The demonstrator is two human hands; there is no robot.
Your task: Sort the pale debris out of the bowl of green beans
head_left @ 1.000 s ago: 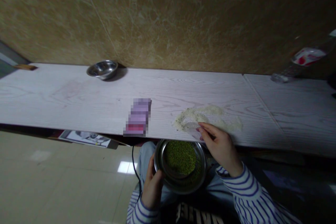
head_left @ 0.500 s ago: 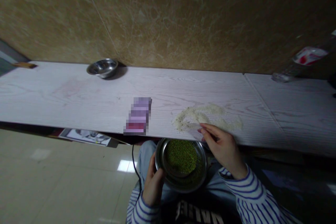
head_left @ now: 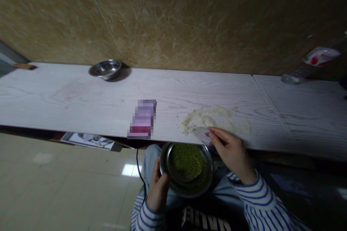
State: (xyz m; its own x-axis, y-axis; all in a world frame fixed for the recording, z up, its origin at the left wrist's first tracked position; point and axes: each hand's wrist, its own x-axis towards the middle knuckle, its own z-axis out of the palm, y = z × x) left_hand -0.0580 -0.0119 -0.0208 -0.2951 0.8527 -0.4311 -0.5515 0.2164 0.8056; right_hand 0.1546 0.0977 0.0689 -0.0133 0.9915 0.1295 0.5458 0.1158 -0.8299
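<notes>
My left hand (head_left: 159,189) is closed on the left rim of a metal bowl (head_left: 201,186), which sits over my lap just below the table's front edge. Small green beans (head_left: 187,160), which look like mung beans, lie in it. Above the bowl's right side, my right hand (head_left: 233,151) pinches a thin, clear plastic piece (head_left: 201,134) between thumb and fingers; its exact kind is unclear. That piece rests low at the near edge of a spread of white grains (head_left: 208,118), like rice, with dark specks mostly on its left side.
A flat purple object (head_left: 143,119), pixelated, lies left of the grains on the white wood-grain table (head_left: 168,86). Farther back are a small metal bowl (head_left: 105,70) and, at right, a clear plastic bottle (head_left: 311,63) on its side or tilted. A black cable (head_left: 139,173) hangs below.
The clear piece in my right hand has shifted very slightly at the near edge of the grains. Otherwise hands and bowl stay almost in place.
</notes>
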